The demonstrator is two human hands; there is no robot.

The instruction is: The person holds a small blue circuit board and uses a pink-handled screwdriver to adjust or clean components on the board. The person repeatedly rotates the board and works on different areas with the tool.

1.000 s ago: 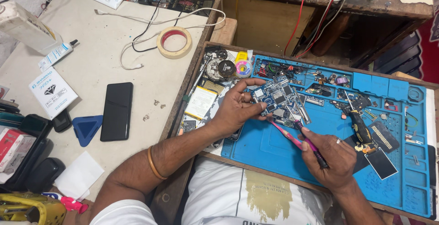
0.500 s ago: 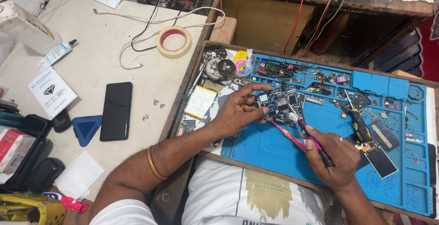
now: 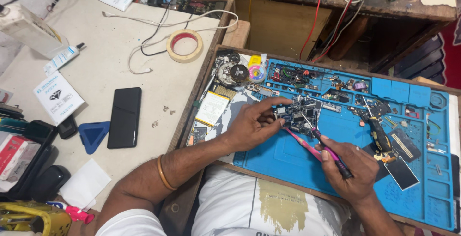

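I see the desk (image 3: 96, 77) split in two: a phone (image 3: 124, 117) and tape roll (image 3: 184, 45) parked left, out of the way, and the blue mat (image 3: 297, 164) in front of me catching loose parts. My left hand (image 3: 252, 125) pins the circuit board (image 3: 300, 113) to the mat, fingers closed on its edge, steadying it. My right hand (image 3: 349, 169) grips a pink-handled tool (image 3: 331, 155), fingers wrapped tight, tip on the board.
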